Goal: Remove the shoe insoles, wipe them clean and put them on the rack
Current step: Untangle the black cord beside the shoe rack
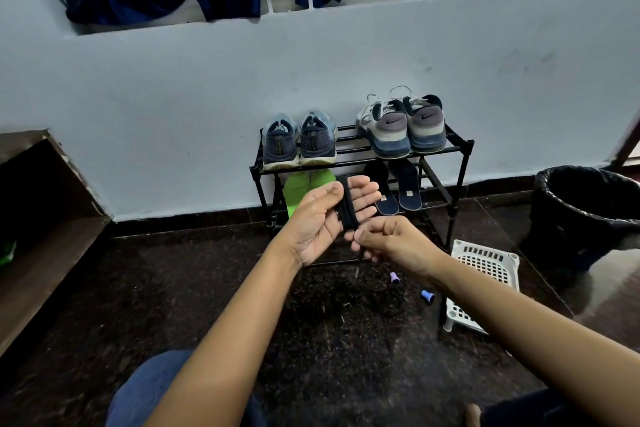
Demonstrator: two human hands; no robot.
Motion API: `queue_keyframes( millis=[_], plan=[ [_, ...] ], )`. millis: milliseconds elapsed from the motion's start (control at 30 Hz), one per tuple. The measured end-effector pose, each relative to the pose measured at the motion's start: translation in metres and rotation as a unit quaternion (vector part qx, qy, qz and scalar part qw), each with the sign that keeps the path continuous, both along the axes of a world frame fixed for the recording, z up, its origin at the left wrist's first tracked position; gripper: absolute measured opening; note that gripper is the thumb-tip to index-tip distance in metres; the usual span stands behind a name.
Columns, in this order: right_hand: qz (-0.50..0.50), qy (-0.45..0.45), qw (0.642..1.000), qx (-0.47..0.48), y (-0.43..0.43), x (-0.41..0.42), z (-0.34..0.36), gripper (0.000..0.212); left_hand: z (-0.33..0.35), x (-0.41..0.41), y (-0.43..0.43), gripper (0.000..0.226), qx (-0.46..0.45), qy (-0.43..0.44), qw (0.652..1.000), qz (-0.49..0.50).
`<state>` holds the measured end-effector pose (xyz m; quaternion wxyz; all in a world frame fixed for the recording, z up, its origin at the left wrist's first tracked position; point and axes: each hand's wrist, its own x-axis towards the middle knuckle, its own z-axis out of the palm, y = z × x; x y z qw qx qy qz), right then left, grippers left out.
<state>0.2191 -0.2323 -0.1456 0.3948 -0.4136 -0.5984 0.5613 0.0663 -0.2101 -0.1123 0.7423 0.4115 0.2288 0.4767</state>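
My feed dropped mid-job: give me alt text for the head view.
A black strip lies across the open left hand while the right hand pinches its lower end. Behind, the rack holds blue shoes and grey shoes above green insoles and dark insoles.

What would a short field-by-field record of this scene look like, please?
left hand: palm up, fingers straight, black strip across it
right hand: pinches the strip's lower end
rack top shelf: blue shoes, grey-white shoes
rack lower shelf: green insoles, dark blue insoles
floor: white basket, black bin, right of rack
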Motion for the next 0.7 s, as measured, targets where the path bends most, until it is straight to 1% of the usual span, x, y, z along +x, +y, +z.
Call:
queue_keyframes(
  millis=[67,167,267,367,467,533,633,700],
  plan=[
    [-0.006,-0.071,0.996,0.045,-0.004,0.000,0.005,0.016,-0.001,-0.002,0.002,0.034,0.004,0.015,1.000,0.013],
    [-0.057,-0.179,0.973,0.136,-0.010,-0.001,0.011,0.018,-0.004,0.001,0.002,0.034,0.017,0.047,0.998,0.027],
    [-0.104,-0.199,0.958,0.176,-0.014,0.002,0.016,0.021,-0.010,0.013,-0.001,0.033,0.012,0.054,0.998,0.031],
    [-0.147,-0.165,0.967,0.129,-0.011,0.005,0.017,0.023,-0.014,0.021,-0.003,0.033,0.002,0.046,0.998,0.030],
    [-0.152,-0.083,0.982,0.074,-0.007,0.005,0.014,0.022,-0.017,0.027,-0.001,0.033,0.002,0.046,0.998,0.047],
    [-0.148,-0.031,0.987,0.053,-0.005,0.004,0.012,0.016,-0.021,0.031,-0.001,0.032,-0.003,0.052,0.997,0.060],
    [-0.163,0.006,0.985,0.056,-0.004,0.003,0.011,0.008,-0.026,0.039,0.002,0.030,-0.021,0.057,0.995,0.078],
    [-0.204,-0.007,0.975,0.085,-0.003,0.003,0.010,0.008,-0.027,0.045,0.004,0.030,-0.027,0.049,0.994,0.090]
  ],
)
